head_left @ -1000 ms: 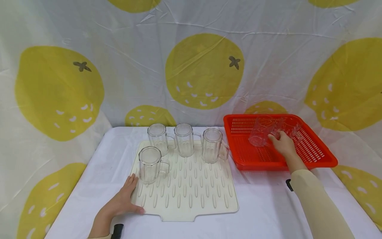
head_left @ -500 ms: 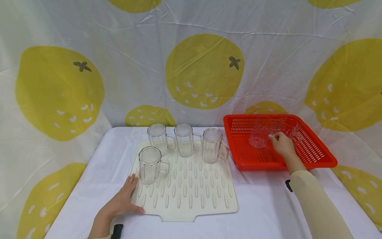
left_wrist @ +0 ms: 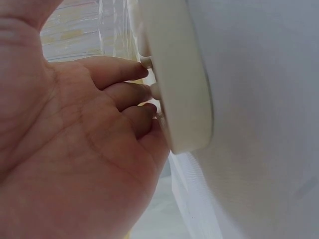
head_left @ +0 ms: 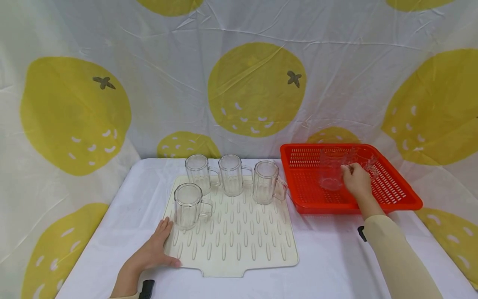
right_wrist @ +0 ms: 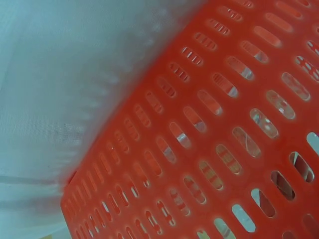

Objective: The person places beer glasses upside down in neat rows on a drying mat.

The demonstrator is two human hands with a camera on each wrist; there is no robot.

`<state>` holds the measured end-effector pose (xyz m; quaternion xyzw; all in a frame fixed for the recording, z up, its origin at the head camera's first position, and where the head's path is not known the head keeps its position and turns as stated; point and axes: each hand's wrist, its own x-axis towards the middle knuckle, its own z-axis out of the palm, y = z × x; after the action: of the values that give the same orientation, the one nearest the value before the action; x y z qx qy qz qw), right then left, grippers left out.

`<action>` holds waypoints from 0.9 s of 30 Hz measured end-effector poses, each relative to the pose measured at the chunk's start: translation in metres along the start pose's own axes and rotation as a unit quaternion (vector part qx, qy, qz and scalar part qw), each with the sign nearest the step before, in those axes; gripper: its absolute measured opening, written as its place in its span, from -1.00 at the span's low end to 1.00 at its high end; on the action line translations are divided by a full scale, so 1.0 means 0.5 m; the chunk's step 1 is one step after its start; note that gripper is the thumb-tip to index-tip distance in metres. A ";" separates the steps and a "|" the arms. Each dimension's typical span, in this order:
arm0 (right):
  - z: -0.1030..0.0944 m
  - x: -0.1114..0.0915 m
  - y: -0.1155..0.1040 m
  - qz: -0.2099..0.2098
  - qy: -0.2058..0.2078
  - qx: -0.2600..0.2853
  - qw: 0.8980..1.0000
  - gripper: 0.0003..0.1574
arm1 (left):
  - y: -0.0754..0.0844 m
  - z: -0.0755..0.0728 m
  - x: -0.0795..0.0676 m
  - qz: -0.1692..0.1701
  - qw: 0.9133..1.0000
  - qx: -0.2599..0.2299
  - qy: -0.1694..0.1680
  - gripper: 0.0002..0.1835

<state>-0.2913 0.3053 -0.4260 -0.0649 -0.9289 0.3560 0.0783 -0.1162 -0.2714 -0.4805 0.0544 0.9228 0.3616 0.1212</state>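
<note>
Mug straightened in basket, pinched by right hand; spread left hand touches mat; four mugs stand there, basket's remain.

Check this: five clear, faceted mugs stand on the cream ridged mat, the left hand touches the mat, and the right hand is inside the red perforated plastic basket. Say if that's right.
Wrong count: the head view shows four clear, faceted mugs standing on the cream ridged mat. The left hand touches the mat and the right hand is inside the red perforated plastic basket.
</note>
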 end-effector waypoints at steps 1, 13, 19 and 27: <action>0.001 -0.001 -0.001 0.002 0.005 0.004 1.000 -0.32 | 0.000 0.000 0.000 0.000 1.000 -0.001 0.000 0.44; -0.011 -0.010 -0.003 0.010 0.107 0.063 0.992 -0.37 | -0.003 0.000 0.000 -0.002 1.000 -0.003 -0.002 0.44; -0.018 -0.019 -0.006 0.011 0.118 0.082 0.990 -0.42 | 0.001 -0.003 -0.001 0.005 1.000 -0.005 0.001 0.43; -0.034 -0.034 -0.031 0.002 0.121 0.080 0.989 -0.42 | -0.001 0.000 -0.001 0.001 1.000 -0.005 0.003 0.44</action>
<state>-0.2724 0.3019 -0.4048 -0.1025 -0.8810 0.4189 0.1943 -0.1157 -0.2719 -0.4809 0.0542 0.9212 0.3665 0.1186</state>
